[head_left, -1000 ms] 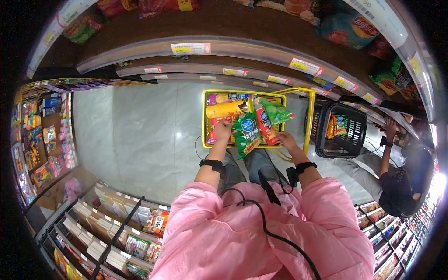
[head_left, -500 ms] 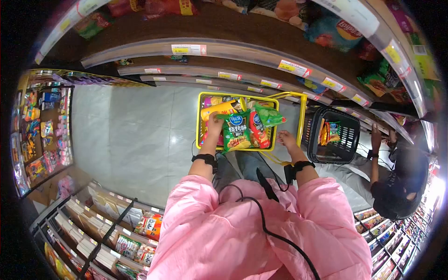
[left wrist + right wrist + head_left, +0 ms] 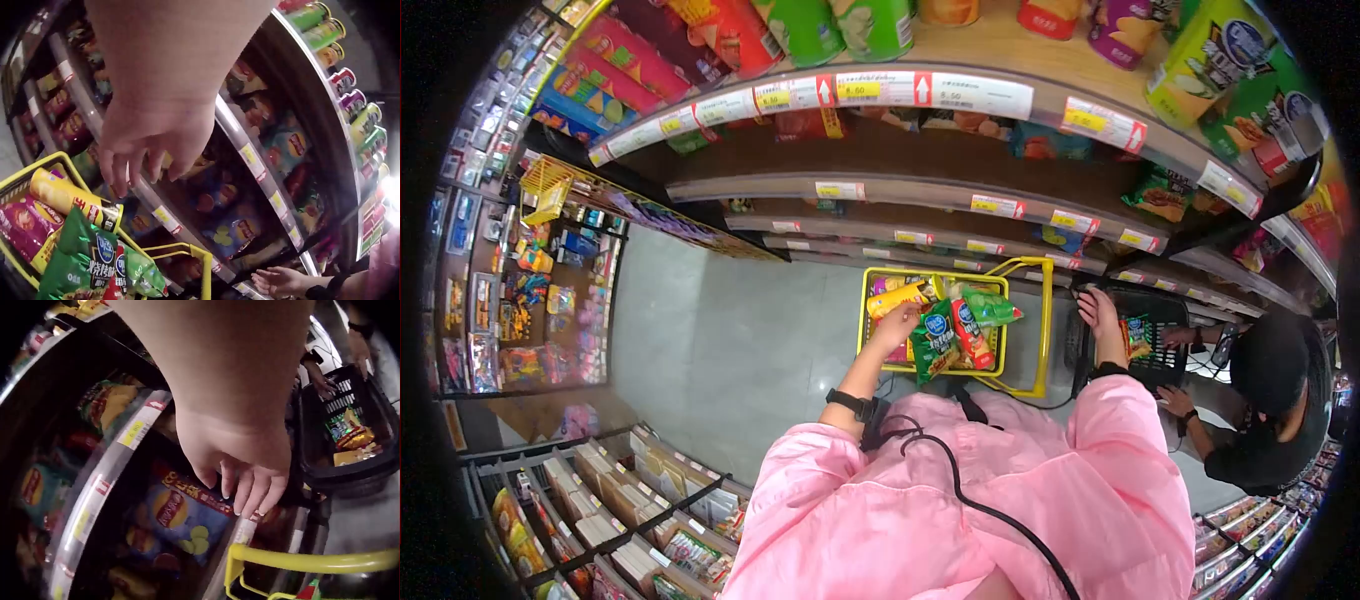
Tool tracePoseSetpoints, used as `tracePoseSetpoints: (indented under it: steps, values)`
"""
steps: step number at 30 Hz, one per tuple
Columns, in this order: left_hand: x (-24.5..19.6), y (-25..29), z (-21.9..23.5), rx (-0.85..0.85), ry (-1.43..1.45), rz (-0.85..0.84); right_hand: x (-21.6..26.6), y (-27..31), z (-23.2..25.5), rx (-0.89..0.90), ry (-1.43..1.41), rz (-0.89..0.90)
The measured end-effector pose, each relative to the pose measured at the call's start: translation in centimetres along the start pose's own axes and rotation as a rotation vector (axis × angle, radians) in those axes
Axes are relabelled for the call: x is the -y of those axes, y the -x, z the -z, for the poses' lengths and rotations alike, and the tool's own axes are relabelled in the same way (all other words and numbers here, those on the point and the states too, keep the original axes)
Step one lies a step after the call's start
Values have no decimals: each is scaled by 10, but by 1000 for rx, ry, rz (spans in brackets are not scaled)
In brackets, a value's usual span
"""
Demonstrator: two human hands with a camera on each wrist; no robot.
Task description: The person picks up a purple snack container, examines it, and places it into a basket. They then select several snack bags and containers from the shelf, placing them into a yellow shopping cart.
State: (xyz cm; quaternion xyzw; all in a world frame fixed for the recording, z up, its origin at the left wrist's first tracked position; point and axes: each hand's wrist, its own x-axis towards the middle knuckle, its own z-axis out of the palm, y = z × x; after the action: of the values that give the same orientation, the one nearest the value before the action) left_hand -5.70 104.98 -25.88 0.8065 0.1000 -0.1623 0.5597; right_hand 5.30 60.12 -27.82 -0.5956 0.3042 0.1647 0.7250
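My left hand [image 3: 895,326] hovers over the left part of a yellow shopping basket [image 3: 862,318], its fingers hanging loose and holding nothing in the left wrist view. In the basket lie a yellow canister [image 3: 69,197], a green chip bag [image 3: 81,259], a purple bag [image 3: 28,222], a red canister [image 3: 972,338] and a lighter green bag [image 3: 992,306]. To the right of the basket's raised yellow handle [image 3: 1046,320] is my right hand [image 3: 1100,312]. Its fingers point down loosely above the handle in the right wrist view [image 3: 244,465], with nothing in them.
Snack shelves [image 3: 920,190] with price tags stretch along the front, chip bags and canisters on them. At the right, another person [image 3: 1275,400] reaches to a black basket [image 3: 350,469] holding a few snack bags. More shelves [image 3: 620,490] stand behind on the left.
My right hand has let go of the red canister's area and moved right, past the handle. My left hand has lifted off the basket's goods. The head view has tilted up, showing higher shelves.
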Motion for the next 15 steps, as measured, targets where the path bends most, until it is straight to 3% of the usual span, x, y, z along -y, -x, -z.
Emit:
tracePoseSetpoints:
  steps: [3, 5, 8, 11, 15]
  values:
    - [-2, -5, 2, 76, -18, -67, 13, 25, -10, 43, 7, 77]
    - [-50, 8, 14, 98, -102, -26, 19, 41, -20, 19, 72, 53]
    - [-61, 11, 23, 70, -172, 36, 29, 66, -38, 4, 95, 288]
    - [-72, 10, 31, -47, -40, -246, 65, 90, -61, 43, 107, 588]
    - [-136, 22, 35, -121, 216, -282, 129, 127, -93, 63, 65, 844]
